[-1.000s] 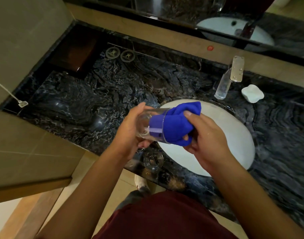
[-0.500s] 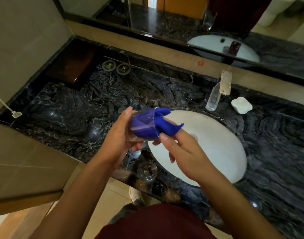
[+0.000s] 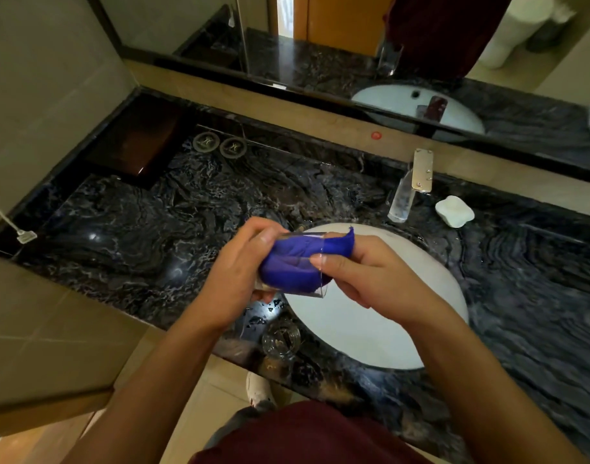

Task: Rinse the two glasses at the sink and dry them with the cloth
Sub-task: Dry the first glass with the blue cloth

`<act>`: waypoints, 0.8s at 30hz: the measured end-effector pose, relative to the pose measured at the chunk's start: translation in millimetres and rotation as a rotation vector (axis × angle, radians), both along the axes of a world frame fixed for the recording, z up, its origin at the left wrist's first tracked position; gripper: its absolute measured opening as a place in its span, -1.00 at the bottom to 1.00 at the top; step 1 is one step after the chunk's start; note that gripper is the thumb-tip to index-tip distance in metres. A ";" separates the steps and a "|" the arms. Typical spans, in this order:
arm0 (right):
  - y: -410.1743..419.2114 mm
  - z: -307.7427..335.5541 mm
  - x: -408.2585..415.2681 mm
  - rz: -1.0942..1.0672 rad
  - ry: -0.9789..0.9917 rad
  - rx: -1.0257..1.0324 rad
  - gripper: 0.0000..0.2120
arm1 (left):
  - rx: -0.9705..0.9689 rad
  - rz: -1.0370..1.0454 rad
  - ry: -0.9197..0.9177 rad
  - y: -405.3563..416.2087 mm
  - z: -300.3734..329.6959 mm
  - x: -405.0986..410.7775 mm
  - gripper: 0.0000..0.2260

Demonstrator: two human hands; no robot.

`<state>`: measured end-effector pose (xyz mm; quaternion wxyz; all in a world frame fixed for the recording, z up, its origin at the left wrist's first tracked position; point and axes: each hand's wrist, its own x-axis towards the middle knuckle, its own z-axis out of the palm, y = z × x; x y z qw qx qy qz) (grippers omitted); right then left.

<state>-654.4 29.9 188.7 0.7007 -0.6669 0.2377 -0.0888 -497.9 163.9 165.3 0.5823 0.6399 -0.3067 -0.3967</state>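
Head view: left hand (image 3: 235, 274) wraps the base end of a clear glass (image 3: 292, 262) held on its side above the sink's (image 3: 370, 336) left rim. Right hand (image 3: 364, 272) pinches the blue cloth (image 3: 295, 262) stuffed into the glass mouth. Second glass (image 3: 281, 339) stands upright on the surface (image 3: 153, 229) near its front edge, just left of the sink. Faucet (image 3: 411, 189) and white soap dish (image 3: 453, 211) sit at the back edge.

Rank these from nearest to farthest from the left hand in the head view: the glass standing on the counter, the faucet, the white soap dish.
From the left hand:
1. Glass on the counter, just below it at the near edge.
2. Faucet, up right, behind the basin.
3. White soap dish, farther right beside the faucet.
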 end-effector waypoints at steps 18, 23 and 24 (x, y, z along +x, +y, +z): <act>-5.8 -50.2 5.0 -0.700 -0.237 0.600 -0.78 | -0.196 0.130 0.581 29.7 -30.7 19.7 -0.31; 16.1 -72.3 10.0 -0.477 -0.176 0.736 -0.87 | -0.191 0.149 0.641 30.4 -38.3 12.2 -0.35; 19.1 -72.6 13.3 -0.398 -0.161 0.690 -0.87 | -0.183 0.155 0.638 29.7 -39.7 10.0 -0.38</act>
